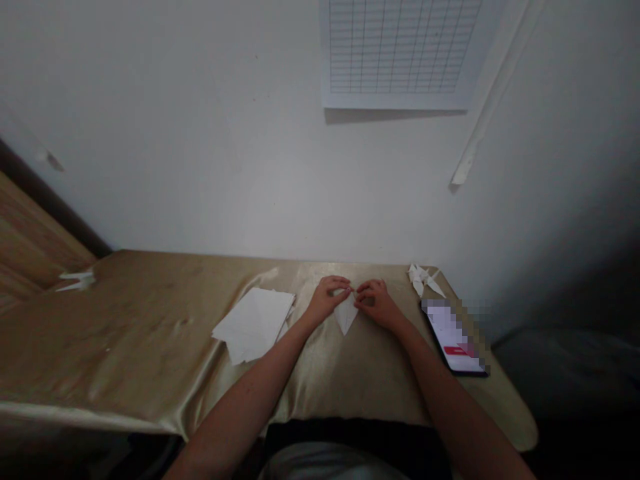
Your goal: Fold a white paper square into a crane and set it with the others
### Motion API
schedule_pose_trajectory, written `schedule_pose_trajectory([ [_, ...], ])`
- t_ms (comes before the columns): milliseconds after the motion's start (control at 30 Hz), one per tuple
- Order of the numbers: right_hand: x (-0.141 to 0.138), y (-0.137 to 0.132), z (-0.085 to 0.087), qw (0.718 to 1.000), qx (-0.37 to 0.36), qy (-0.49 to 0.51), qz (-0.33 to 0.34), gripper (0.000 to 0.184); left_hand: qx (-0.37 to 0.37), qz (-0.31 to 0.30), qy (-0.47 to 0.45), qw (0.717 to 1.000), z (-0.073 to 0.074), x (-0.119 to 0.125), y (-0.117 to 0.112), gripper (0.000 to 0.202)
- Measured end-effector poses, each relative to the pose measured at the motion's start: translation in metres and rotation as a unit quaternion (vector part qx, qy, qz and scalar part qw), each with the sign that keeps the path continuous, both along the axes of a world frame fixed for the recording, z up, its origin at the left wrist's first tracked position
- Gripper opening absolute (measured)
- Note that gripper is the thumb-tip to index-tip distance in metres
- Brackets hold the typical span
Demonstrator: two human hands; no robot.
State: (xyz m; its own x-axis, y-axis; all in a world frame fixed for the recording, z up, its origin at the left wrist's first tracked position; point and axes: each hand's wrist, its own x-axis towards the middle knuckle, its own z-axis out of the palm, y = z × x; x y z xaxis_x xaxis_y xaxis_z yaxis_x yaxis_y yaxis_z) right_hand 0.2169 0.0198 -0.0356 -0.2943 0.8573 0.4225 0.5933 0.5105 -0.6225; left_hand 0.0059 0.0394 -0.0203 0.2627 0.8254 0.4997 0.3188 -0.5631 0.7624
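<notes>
A small folded sheet of white paper [346,319] lies on the gold tablecloth, its pointed end toward me. At its far end, my left hand [330,297] pinches the upper left edge between thumb and fingers. From the other side my right hand [376,302] grips the upper right edge, its fingertips almost meeting those of the left. The topmost part of the folded paper is hidden behind the fingers. To the left of my left forearm sits a stack of white paper sheets [257,321], unevenly piled.
Folded white paper figures [424,279] stand at the table's far right corner. Nearer along the right edge lies a phone [453,337] with its screen lit. The gold-clothed table [135,333] meets a white wall [190,147] bearing a printed grid sheet [395,50]. A white object [77,281] is at far left.
</notes>
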Motion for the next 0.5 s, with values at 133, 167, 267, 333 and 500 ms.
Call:
schedule_pose_trajectory([
  [133,-0.0021,-0.0014,0.0013,1.0,0.013,-0.002,0.002,0.005,0.012,0.018,-0.019,1.0,-0.0016,0.0023,-0.002,0.007],
  [167,-0.0028,-0.0017,0.0016,1.0,0.017,-0.003,0.001,0.005,0.014,0.027,-0.024,0.999,-0.0019,0.0031,-0.003,0.007],
  [267,-0.0047,-0.002,0.0023,1.0,0.028,-0.005,-0.002,0.005,0.017,0.048,-0.035,0.998,-0.003,0.0055,-0.0054,0.008],
  [333,-0.0054,-0.0019,0.0022,0.999,0.032,-0.002,-0.002,0.005,0.018,0.05,-0.037,0.998,-0.0036,0.0068,-0.0057,0.009],
  [500,-0.0048,-0.0019,0.0009,1.0,0.026,0.007,-0.009,0.006,0.015,0.034,-0.043,0.998,-0.0026,0.007,-0.0034,0.012],
])
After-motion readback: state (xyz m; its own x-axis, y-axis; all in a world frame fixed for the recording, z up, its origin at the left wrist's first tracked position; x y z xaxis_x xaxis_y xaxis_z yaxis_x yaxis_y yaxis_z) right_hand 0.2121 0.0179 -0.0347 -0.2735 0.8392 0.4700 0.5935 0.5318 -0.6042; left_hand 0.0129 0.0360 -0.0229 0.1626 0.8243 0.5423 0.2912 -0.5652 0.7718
